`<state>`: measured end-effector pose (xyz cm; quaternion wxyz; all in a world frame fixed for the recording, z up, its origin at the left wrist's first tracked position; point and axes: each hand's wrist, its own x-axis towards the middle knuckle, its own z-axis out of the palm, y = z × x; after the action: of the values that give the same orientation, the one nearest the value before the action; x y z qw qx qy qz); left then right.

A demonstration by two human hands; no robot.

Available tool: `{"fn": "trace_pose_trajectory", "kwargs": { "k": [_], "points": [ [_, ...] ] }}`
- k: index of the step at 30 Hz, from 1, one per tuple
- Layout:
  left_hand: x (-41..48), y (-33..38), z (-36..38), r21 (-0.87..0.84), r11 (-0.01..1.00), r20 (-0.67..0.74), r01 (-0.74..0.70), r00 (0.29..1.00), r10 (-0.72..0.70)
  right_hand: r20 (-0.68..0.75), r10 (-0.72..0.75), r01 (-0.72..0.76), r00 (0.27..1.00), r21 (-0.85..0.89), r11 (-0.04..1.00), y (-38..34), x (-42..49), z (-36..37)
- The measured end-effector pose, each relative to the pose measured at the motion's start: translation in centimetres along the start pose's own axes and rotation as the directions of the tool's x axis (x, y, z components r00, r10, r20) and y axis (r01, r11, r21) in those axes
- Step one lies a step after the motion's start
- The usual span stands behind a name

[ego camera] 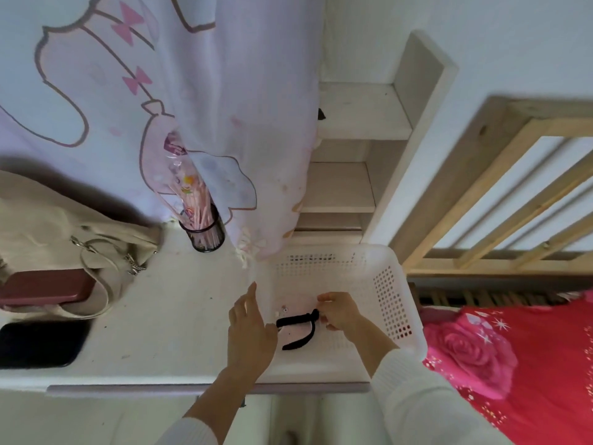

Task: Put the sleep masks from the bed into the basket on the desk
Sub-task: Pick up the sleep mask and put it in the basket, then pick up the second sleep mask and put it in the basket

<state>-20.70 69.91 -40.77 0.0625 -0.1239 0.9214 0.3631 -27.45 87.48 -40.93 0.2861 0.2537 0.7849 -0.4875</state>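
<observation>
A white perforated basket (390,293) stands on the white desk (167,316), at its right end next to the bed. Inside it lies a pale sleep mask whose black strap (296,327) shows clearly; the mask's body blends with the basket floor. My right hand (340,311) is down in the basket, fingers pinched on the strap's right end. My left hand (250,332) sits at the basket's left wall with fingers stretched out, and the strap's left end reaches its edge. The bed (500,354), with red rose-print bedding, shows no other mask.
A black mesh pen cup (203,234) stands behind the basket to the left. A beige bag (57,232), a maroon case (45,289) and a black flat object (38,343) fill the desk's left end. A printed curtain (224,107), white shelves (353,123) and a wooden bed rail (500,194) stand behind.
</observation>
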Motion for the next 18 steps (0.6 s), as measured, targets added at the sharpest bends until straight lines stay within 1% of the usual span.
{"fn": "trace_pose_trajectory", "kwargs": {
  "k": [4,6,7,9,10,11,13,14,16,18],
  "points": [
    [1.7,1.9,-0.8,0.207,0.978,-0.070,-0.030,0.997,0.045,0.014,-0.090,0.091,0.996,-0.064,0.994,-0.2,-0.5,-2.0],
    [2.5,4.0,-0.6,0.232,0.967,-0.065,-0.102,0.991,0.120,-0.015,-0.135,0.134,0.991,-0.023,0.991,0.0,-1.4,-4.0],
    [2.8,5.4,-0.1,0.223,0.963,-0.046,-0.149,0.986,0.163,-0.035,-0.152,0.153,0.988,0.037,0.988,0.4,-2.0,-5.2],
    [2.7,8.5,1.8,0.195,0.949,0.011,-0.249,0.968,0.252,-0.097,-0.202,0.217,0.975,0.171,0.961,1.7,-3.6,-8.0],
    [2.5,9.9,3.0,0.191,0.936,0.038,-0.295,0.955,0.293,-0.153,-0.228,0.255,0.961,0.187,0.949,2.6,-4.4,-9.2],
    [1.9,11.7,4.7,0.188,0.916,0.071,-0.355,0.935,0.348,-0.242,-0.237,0.281,0.941,0.163,0.946,4.0,-5.3,-10.9],
    [0.6,14.8,7.8,0.164,0.869,0.122,-0.467,0.884,0.451,-0.416,-0.248,0.311,0.875,0.089,0.946,6.7,-6.9,-13.7],
    [-0.6,16.8,9.9,0.143,0.833,0.157,-0.535,0.843,0.514,-0.509,-0.220,0.305,0.832,0.088,0.948,8.8,-7.9,-15.8],
    [-3.6,20.6,14.2,0.108,0.744,0.249,-0.659,0.743,0.621,-0.632,-0.114,0.263,0.766,0.146,0.954,13.9,-10.2,-19.8],
    [-7.2,23.8,18.6,0.059,0.649,0.365,-0.758,0.622,0.693,-0.675,0.025,0.181,0.737,0.233,0.956,19.6,-12.6,-22.9]
  ]
}}
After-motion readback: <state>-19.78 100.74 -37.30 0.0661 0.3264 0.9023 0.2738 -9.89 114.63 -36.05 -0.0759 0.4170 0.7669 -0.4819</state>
